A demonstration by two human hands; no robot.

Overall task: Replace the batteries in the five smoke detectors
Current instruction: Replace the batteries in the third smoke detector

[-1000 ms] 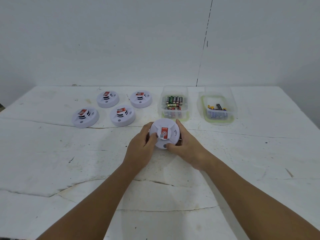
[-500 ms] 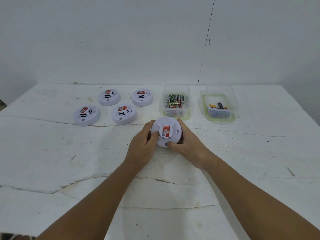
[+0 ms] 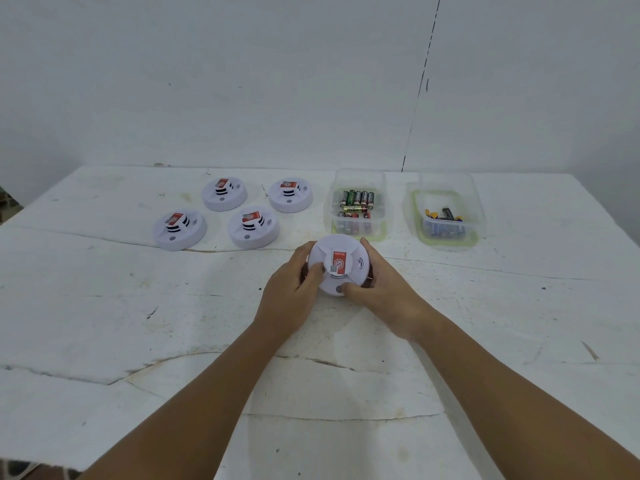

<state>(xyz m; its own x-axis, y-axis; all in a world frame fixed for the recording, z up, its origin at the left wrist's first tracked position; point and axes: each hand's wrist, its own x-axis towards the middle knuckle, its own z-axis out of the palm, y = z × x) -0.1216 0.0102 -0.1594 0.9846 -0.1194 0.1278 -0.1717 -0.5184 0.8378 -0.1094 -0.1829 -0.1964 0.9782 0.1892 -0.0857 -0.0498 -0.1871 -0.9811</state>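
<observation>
Head view shows a white, cracked table [image 3: 104, 323] against a pale wall [image 3: 207, 81]. Two bare forearms reach in from the near edge and meet around the middle of the table.

At the far side stand two clear tubs. The left tub [image 3: 358, 181] holds batteries [image 3: 356, 199] in green, red and black, some standing, some lying. The right tub [image 3: 446, 188] holds a smaller heap of dark and blue cells [image 3: 443, 223]. Which tub is fresh and which is spent, I cannot tell.

Left of the tubs, four detectors [image 3: 254, 226] sit in two loose rows, face up, each apart from the others and untouched.

The fifth detector [image 3: 341, 265] sits between the hands, just in front of the left tub, face up with its red label toward the camera. The left hand [image 3: 291, 299] grips its left rim, thumb over the top. The right hand [image 3: 384, 296] grips the right rim, thumb curled onto the near edge by the small grey button. Whether it rests on the table or is slightly lifted is unclear.

The detector is round, so no long axis matters; what counts is that both hands hold opposite edges, equally near. I judge this is the opening step: twisting or turning the body to reach the battery bay on its hidden underside. The left tub lies just beyond, slightly nearer the right hand.
</observation>
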